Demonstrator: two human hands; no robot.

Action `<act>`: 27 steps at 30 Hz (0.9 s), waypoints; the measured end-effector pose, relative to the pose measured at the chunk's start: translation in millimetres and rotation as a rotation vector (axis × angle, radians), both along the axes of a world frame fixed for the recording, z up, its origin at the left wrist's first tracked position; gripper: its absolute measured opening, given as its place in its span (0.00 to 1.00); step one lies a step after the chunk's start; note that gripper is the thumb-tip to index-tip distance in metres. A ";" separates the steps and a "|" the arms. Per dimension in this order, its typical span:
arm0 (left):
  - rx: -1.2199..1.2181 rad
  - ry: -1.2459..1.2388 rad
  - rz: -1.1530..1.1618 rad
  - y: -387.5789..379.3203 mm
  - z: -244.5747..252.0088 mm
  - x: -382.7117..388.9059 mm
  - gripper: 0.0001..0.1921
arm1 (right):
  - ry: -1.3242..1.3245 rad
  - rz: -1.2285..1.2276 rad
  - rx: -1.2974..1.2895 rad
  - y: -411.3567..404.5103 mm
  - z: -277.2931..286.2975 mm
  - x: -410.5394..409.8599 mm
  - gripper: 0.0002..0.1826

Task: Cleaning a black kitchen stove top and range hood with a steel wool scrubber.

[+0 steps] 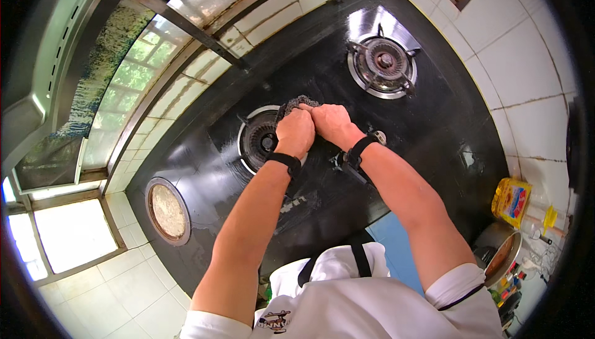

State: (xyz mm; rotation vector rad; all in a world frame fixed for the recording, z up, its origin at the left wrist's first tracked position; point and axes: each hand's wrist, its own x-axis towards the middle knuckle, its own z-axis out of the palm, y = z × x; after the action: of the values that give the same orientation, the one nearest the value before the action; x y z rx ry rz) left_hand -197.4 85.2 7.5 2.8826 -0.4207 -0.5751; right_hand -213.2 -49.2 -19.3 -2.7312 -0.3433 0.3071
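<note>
A dark, mesh-like scouring pad [300, 102] lies under the fingers of both hands at the upper right rim of the left gas burner [260, 140]. My left hand [296, 130] is closed on the pad, partly over the burner's ring. Touching it, my right hand [332, 123] also grips the pad, with a finger stretched along it. Both wrists wear black straps. The black stovetop [320, 218] around the burner shows wet streaks. How much of the pad sits beneath the hands is hidden.
A second gas burner [385, 62] sits at the upper right. A round pale disc with a metal rim [168, 211] is at the left. Tiled walls border the stovetop. At the right are a yellow oil bottle [511, 202] and a metal pot [504, 255].
</note>
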 end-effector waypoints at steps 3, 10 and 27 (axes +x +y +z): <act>-0.107 0.028 0.160 3.5 -1.4 6.2 0.25 | -0.008 0.063 -0.027 7.0 4.9 32.7 0.19; -0.293 -0.056 0.270 35.8 27.3 15.6 0.23 | 0.058 0.326 -0.076 62.3 6.5 113.1 0.18; -0.398 -0.634 0.878 214.0 23.2 -118.4 0.23 | -0.133 0.645 -0.066 271.2 -4.6 80.7 0.11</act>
State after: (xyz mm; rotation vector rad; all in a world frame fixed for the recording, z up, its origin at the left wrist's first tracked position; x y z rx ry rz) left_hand -315.8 299.2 30.7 2.4276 0.5891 0.5082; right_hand -132.6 222.1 -23.9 -2.6320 -1.2725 0.3017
